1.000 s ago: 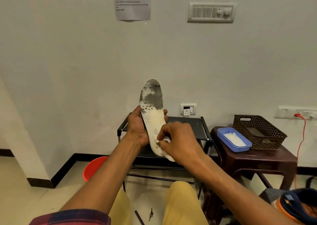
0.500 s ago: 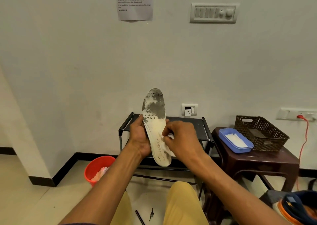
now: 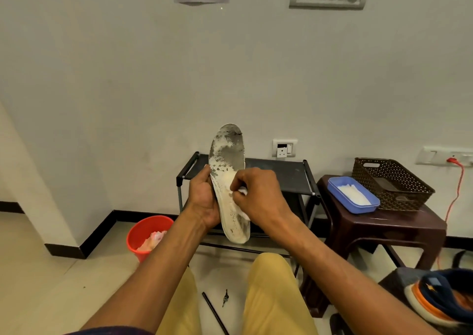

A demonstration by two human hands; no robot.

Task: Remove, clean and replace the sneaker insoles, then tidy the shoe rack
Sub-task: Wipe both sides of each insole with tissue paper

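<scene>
In the head view, your left hand point(image 3: 203, 201) curls around the left edge of the insole point(image 3: 227, 160) and holds it upright, the grey-stained toe end rising above your grip. Just right of that grip, your right hand point(image 3: 258, 194) pinches a white wipe point(image 3: 243, 191) against the insole's face. The shoe rack point(image 3: 281, 173) stands behind both hands, and the sneaker point(image 3: 445, 299) lies low to the right.

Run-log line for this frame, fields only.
phase: cleaning | left hand: grips insole upright | right hand: pinches white wipe against insole | insole: dark grime on upper part
</scene>
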